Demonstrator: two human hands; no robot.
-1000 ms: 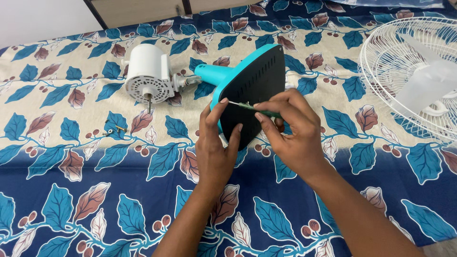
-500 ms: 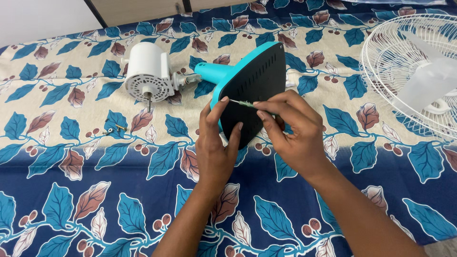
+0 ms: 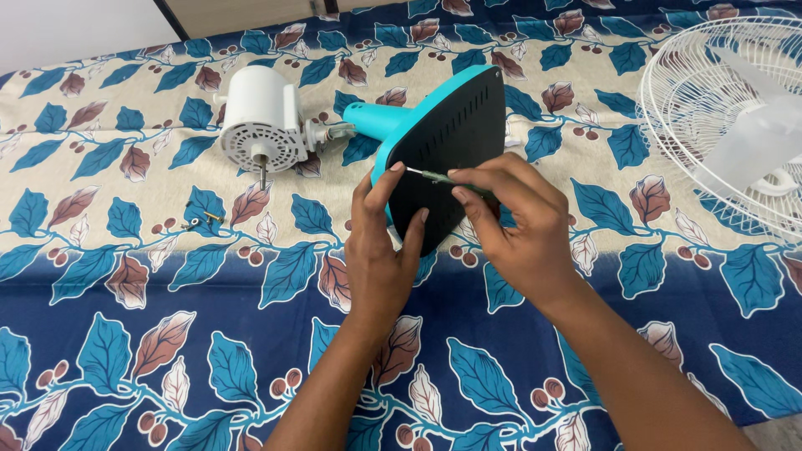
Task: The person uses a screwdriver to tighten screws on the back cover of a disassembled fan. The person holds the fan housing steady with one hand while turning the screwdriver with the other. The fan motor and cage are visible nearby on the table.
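- Two hands work at the teal fan base [image 3: 451, 134], which lies tipped on its side on the leaf-patterned cloth [image 3: 125, 351], its black slotted underside facing the camera.
- Left hand [image 3: 380, 250] braces the near left edge of the base, fingers [image 3: 415, 230] spread apart on the black plate and the thumb up by the screwdriver tip.
- Right hand [image 3: 514, 225] has its fingers clamped together on a small green-handled screwdriver [image 3: 443, 178], the thin shaft pointing left to the plate's left edge.
- Compared with a second ago, both hands and the tool sit slightly higher in view; the grip is unchanged, and the base looks a little more raised at its far end.
- White fan motor [image 3: 261, 117] with its shaft sticking out lies far left, joined to the teal neck of the base.
- Several small loose screws [image 3: 200, 221] rest on the cloth, left of the hands and well apart from them, as before.
- White wire fan guard [image 3: 710, 100] with a pale blade inside lies at far right.
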